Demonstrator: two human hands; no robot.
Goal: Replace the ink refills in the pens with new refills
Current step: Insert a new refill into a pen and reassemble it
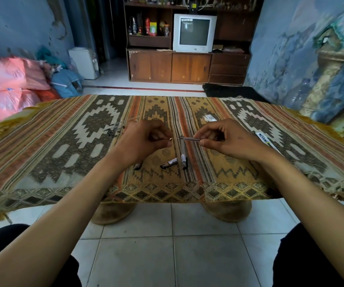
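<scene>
Above the patterned cloth (pixel 67 129) covering the low table, both hands work close together. Far left on the floor sit pink sacks (pixel 11 88). On the cloth just left of the left hand lies a small heap of dark, thin pieces (pixel 115 130), too blurred to tell apart. The left hand (pixel 146 141) has its fingers curled, thumb and forefinger pinching a tiny brass-coloured tip (pixel 170 139). Just apart from that tip, pointing toward it, is the thin end of a slim refill (pixel 189 139), held level and pinched between the thumb and fingers of the right hand (pixel 225 139), whose other fingers are curled in. Below the hands, three dark pen pieces with white labels lie on the cloth: one (pixel 138 165) partly hidden by the left wrist, one (pixel 169 163) lying aslant, and one (pixel 183 160) lying nearly straight away from the person. Behind the right hand rests a small clear packet (pixel 209 117). Farther right, near the table edge, lies a white printed wrapper (pixel 264 139).
</scene>
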